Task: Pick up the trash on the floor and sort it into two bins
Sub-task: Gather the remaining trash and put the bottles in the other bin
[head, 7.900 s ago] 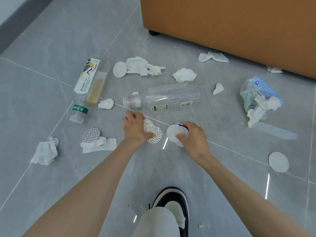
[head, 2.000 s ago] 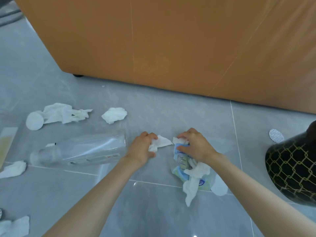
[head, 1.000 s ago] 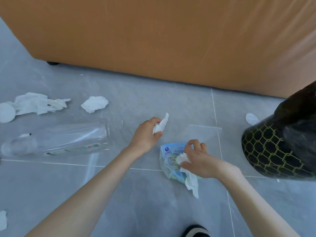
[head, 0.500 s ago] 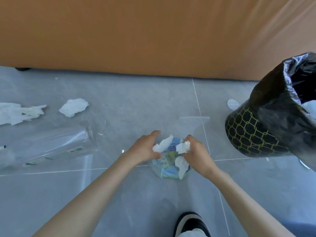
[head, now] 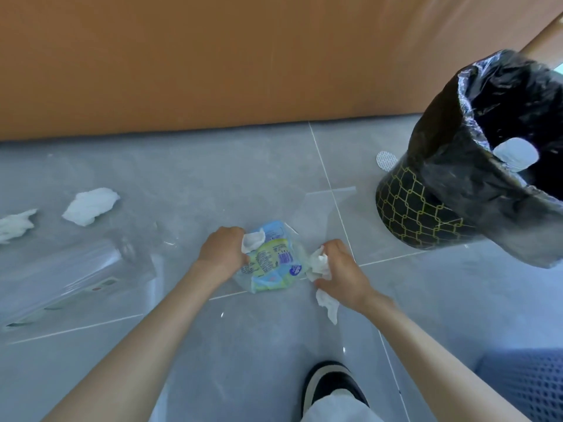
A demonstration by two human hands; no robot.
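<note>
A grey tiled floor (head: 213,178) with pale grout lines is seen, closed off at the back by a wide orange sofa (head: 213,56). A black bin (head: 420,208) with a gold net pattern and a black liner is stood on the floor. A white pad (head: 515,153) is seen inside its mouth, and a round dotted pad (head: 385,160) is laid on the floor just behind the black bin. In front of the black bin, at the lower right edge, a blue perforated bin (head: 527,382) is partly shown.

To the left of the black bin, a blue and green wrapper (head: 271,263) is laid on the floor between the two hands. A small tissue (head: 253,240) is pinched in the curled fingers of the left hand (head: 224,251), against the wrapper's edge. A long tissue (head: 320,261) is gripped in the curled fingers of the right hand (head: 338,269), with its tail hung below the palm. Far left of the black bin, a clear bottle (head: 70,278) is laid on its side, with a crumpled tissue (head: 90,205) beyond it.

Compared with half a second ago, the hands have been drawn apart, so that more of the wrapper is uncovered. More of the black bin's mouth is shown, and the blue perforated bin has been brought into view.
</note>
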